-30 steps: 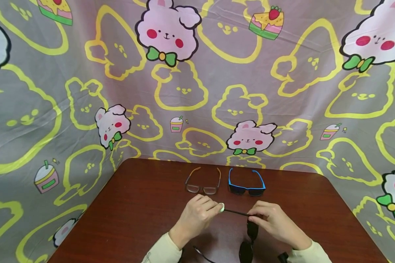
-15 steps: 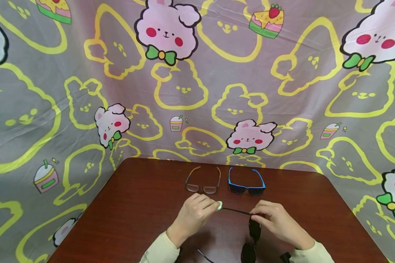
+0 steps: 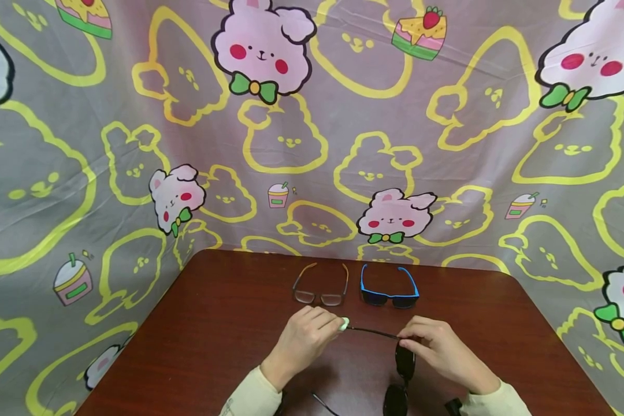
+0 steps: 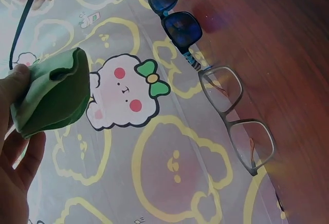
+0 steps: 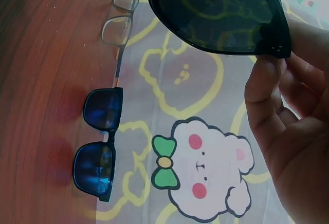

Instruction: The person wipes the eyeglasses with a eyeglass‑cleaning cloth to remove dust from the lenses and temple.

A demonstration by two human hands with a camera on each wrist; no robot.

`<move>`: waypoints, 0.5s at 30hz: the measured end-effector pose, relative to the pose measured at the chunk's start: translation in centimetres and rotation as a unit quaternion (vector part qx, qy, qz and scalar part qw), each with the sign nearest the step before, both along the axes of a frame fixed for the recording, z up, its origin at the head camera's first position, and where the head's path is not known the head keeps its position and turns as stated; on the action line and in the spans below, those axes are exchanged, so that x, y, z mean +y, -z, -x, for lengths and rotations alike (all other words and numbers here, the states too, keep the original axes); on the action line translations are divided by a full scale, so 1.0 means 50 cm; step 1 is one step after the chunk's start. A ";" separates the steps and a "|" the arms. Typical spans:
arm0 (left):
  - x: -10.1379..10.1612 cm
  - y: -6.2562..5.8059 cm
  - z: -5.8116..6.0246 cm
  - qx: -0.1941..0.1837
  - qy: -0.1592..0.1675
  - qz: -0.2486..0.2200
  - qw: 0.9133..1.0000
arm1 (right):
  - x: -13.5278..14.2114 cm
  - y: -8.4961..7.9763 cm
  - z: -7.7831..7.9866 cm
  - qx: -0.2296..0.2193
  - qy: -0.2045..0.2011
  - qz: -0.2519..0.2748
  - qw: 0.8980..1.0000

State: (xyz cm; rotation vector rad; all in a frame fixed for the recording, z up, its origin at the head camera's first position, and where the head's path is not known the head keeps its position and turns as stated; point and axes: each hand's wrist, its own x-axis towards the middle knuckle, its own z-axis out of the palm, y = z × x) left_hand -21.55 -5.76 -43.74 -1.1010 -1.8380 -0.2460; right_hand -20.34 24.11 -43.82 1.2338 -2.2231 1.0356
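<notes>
Sunglasses (image 3: 405, 363) held over table (image 3: 213, 323), pinched at one hinge corner between thumb and fingers of right hand (image 3: 442, 349), with temple (image 3: 373, 331) running to folded green cloth (image 4: 54, 93) gripped in left hand (image 3: 304, 341), nearer than clear-lensed glasses (image 3: 330, 300) and blue-framed pair (image 3: 390, 297) lying side by side.

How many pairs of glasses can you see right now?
3. Clear glasses lie on the table, blue sunglasses lie just right of them in the head view, and the right hand holds black sunglasses. Others could be out of frame.
</notes>
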 end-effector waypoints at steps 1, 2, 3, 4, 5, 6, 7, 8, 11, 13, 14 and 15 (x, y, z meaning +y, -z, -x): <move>-0.001 0.001 0.000 0.001 -0.002 0.001 1.000 | 0.000 -0.002 -0.002 -0.001 0.001 -0.002 1.000; -0.002 0.001 0.000 0.002 -0.003 0.001 1.000 | 0.000 -0.004 -0.003 -0.004 0.003 -0.004 1.000; -0.003 0.002 0.001 0.003 -0.004 0.001 1.000 | 0.000 -0.005 -0.004 -0.007 0.005 -0.005 1.000; -0.004 0.002 0.001 0.002 -0.005 0.001 1.000 | 0.000 -0.005 -0.004 -0.008 0.005 -0.005 1.000; -0.005 0.003 0.001 0.002 -0.006 0.001 1.000 | 0.001 -0.005 -0.004 -0.008 0.005 -0.005 1.000; -0.005 0.003 0.001 0.002 -0.007 0.001 1.000 | 0.001 -0.005 -0.004 -0.006 0.005 -0.005 1.000; -0.006 0.003 0.001 0.001 -0.008 0.001 1.000 | 0.002 -0.004 -0.004 -0.005 0.006 -0.004 1.000; -0.007 0.004 0.001 -0.001 -0.009 0.001 1.000 | 0.002 -0.004 -0.004 -0.004 0.006 -0.004 1.000; -0.010 0.005 0.000 -0.004 -0.008 0.001 1.000 | 0.004 -0.002 -0.004 -0.005 0.005 -0.004 1.000; -0.011 0.006 -0.001 -0.007 -0.006 0.003 1.000 | 0.005 -0.001 -0.004 -0.008 0.006 -0.007 1.000; -0.012 0.006 -0.002 -0.008 -0.006 0.003 1.000 | 0.006 -0.001 -0.004 -0.010 0.006 -0.008 1.000; -0.012 0.006 -0.002 -0.010 -0.004 0.004 1.000 | 0.006 -0.001 -0.005 -0.011 0.006 -0.009 1.000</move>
